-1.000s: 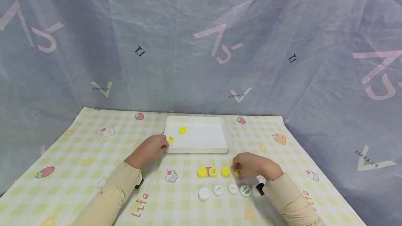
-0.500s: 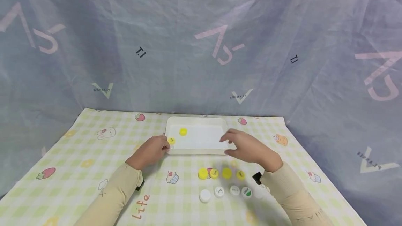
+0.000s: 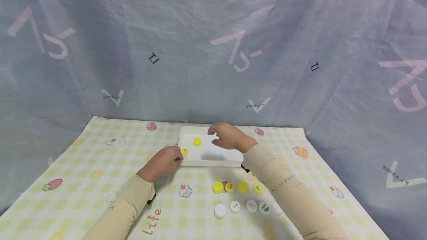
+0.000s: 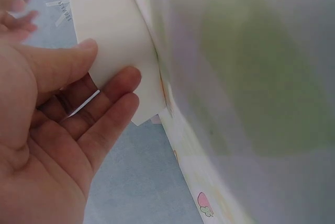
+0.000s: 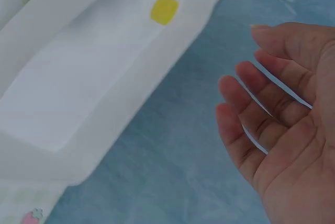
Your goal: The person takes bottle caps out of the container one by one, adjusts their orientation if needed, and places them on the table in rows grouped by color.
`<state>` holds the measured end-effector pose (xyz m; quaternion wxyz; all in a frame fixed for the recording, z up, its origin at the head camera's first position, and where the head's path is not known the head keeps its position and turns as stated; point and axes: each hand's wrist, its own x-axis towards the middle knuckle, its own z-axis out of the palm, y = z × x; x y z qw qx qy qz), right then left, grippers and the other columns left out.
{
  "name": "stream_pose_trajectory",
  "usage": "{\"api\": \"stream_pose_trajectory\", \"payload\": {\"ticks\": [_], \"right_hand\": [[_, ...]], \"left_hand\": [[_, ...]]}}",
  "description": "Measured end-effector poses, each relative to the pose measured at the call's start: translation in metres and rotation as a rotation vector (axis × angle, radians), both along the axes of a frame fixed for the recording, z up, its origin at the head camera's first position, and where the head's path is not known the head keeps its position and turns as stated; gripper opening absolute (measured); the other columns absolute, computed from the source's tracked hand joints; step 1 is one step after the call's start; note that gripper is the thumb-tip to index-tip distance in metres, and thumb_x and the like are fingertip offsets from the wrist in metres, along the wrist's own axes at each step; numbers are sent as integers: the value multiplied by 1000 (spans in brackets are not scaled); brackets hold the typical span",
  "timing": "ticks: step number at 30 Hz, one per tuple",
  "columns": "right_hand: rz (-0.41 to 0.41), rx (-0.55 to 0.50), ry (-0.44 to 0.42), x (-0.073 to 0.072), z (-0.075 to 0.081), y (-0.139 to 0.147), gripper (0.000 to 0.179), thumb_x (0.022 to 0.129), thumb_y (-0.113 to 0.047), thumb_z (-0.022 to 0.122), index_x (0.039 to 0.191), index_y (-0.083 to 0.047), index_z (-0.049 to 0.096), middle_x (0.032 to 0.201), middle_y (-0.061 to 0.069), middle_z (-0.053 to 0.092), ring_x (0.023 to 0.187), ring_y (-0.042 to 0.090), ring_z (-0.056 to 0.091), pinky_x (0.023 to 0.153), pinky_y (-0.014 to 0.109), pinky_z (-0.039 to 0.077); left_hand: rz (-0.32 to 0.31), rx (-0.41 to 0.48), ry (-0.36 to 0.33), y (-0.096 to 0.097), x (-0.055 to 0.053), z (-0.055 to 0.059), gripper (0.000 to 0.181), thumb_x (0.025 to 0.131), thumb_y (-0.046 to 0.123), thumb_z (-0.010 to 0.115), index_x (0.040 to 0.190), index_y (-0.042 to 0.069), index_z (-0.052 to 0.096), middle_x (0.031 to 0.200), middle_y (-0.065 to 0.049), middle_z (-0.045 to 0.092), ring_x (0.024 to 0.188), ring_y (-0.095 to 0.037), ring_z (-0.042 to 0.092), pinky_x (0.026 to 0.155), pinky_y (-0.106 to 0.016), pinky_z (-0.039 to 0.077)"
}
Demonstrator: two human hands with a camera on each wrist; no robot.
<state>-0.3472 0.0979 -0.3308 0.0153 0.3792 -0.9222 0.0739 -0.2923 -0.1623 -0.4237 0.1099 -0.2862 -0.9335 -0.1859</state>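
A white tray (image 3: 213, 163) stands toward the back of the table. My left hand (image 3: 165, 161) holds its front left corner; in the left wrist view, the thumb and fingertips of that hand (image 4: 63, 140) lie on the pale tray wall (image 4: 115, 20). Two yellow bottle caps are in the tray's left part, one (image 3: 197, 142) farther back and one (image 3: 184, 152) near the held corner. Over the tray hovers my right hand (image 3: 230, 137), its fingers loosely bent. Nothing shows between those fingers (image 5: 233, 93) in the right wrist view, where a yellow cap (image 5: 165, 9) is also visible.
In front of the tray several yellow caps (image 3: 242, 186) form a row. Closer to me lies a row of several white caps (image 3: 235, 206), one with a green patch (image 3: 264, 208). A checked cloth (image 3: 110, 166) covers the table, and a grey-blue curtain (image 3: 186, 66) hangs behind.
My right hand has left the yellow cap at the row's right end, which stays on the cloth, and moved up and left over the tray. The left hand keeps its place at the corner.
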Motion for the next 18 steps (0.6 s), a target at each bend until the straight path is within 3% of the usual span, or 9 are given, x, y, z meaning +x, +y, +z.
{"api": "stream_pose_trajectory", "payload": {"ticks": [9, 18], "right_hand": [[-65, 48, -87, -35, -26, -34, 32, 93, -11, 69, 124, -7, 66, 125, 8, 66, 107, 20, 64, 93, 35, 50], [-109, 81, -114, -44, -49, -55, 34, 93, -11, 69, 127, -10, 66, 127, 4, 65, 120, 20, 59, 99, 35, 47]], "left_hand": [[-19, 2, 6, 0, -1, -1, 21, 93, 4, 67, 75, 15, 69, 71, 9, 47, 62, -8, 40, 65, -27, 40], [-30, -16, 33, 1, -1, 0, 27, 94, 2, 65, 69, 14, 66, 67, 7, 42, 60, -8, 33, 63, -27, 35]]}}
